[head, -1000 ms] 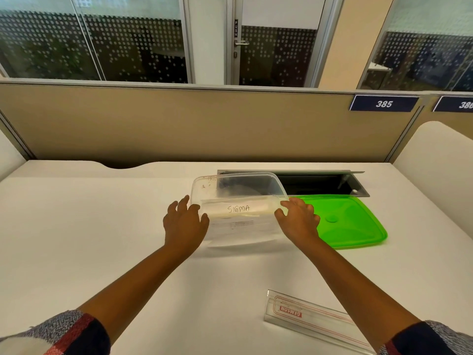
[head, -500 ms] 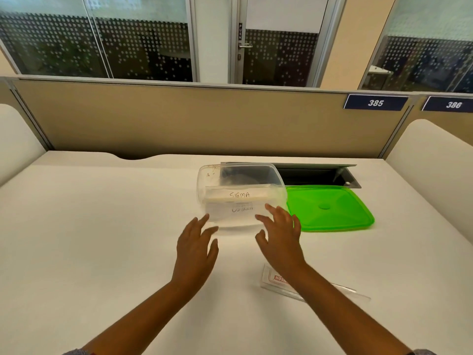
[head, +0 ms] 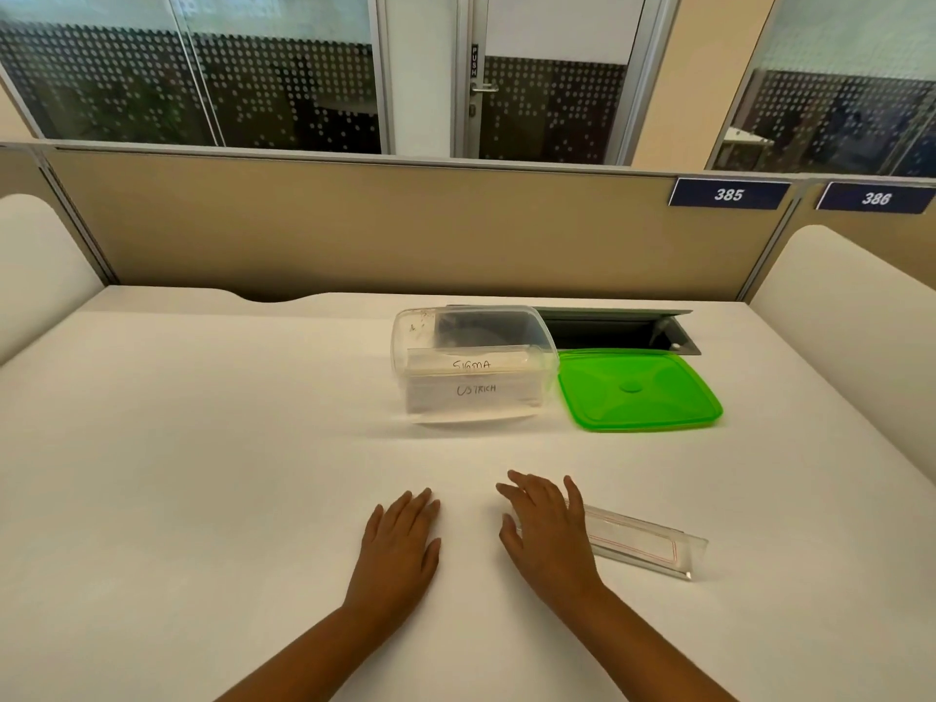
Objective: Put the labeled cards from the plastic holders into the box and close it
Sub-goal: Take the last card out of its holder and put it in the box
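Our hands flat on the tabletop, box uncovered

Our left hand [head: 400,542] lies palm down with straight fingers, holding nothing; our right hand [head: 547,532] spreads relaxed over the left end of a clear plastic holder [head: 643,542] at lower centre. Above them, well apart, the clear box [head: 473,364] holds cards [head: 473,390] reading SIGMA and OSTRICH, its green lid [head: 638,390] just beside it on the right.

We cannot see the plastic holder's [head: 643,542] left end under our right hand [head: 549,529], and its red print stays unreadable.
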Motion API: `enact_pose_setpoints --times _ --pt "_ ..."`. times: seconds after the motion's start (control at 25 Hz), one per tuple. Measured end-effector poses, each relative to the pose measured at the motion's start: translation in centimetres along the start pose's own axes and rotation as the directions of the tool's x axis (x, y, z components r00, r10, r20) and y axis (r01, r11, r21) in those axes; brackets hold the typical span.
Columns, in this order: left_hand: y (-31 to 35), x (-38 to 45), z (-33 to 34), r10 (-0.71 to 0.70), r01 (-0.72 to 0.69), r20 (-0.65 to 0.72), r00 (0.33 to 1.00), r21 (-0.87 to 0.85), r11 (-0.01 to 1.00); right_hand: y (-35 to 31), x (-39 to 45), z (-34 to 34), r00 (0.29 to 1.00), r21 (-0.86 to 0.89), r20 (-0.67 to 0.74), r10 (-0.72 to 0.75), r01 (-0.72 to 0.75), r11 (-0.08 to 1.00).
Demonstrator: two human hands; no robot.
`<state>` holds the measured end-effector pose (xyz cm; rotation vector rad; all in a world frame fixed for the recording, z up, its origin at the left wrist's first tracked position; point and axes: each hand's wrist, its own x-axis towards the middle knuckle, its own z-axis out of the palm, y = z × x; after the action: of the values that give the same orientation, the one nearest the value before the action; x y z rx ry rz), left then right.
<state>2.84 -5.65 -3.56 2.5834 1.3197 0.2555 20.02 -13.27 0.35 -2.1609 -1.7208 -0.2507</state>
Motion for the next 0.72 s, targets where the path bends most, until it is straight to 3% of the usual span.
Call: enact_pose_setpoints --times 0.16,0.28,0.48,0.72 --pt "0.7 -1.0 -1.1 0.029 -0.027 -0.025 0.999 0.078 0.997 1.2 -0.6 -0.1 0.999 -0.053 -0.051 0.000 -0.003 0.999" --pt "0.8 -1.0 -1.1 0.022 -0.016 -0.051 0.998 0.114 0.993 1.4 -0.3 -0.5 1.000 -0.031 -0.014 0.010 -0.011 0.999" --pt "0.5 -0.9 -0.8 0.033 -0.025 -0.083 0.996 0.091 0.996 1.9 0.1 -0.2 0.982 0.183 0.188 0.028 -0.063 0.981" --pt "-0.3 -0.5 0.6 0.029 -0.032 -0.051 0.998 -0.074 0.997 1.2 0.7 -0.1 0.985 0.319 0.164 -0.045 -0.010 0.948"
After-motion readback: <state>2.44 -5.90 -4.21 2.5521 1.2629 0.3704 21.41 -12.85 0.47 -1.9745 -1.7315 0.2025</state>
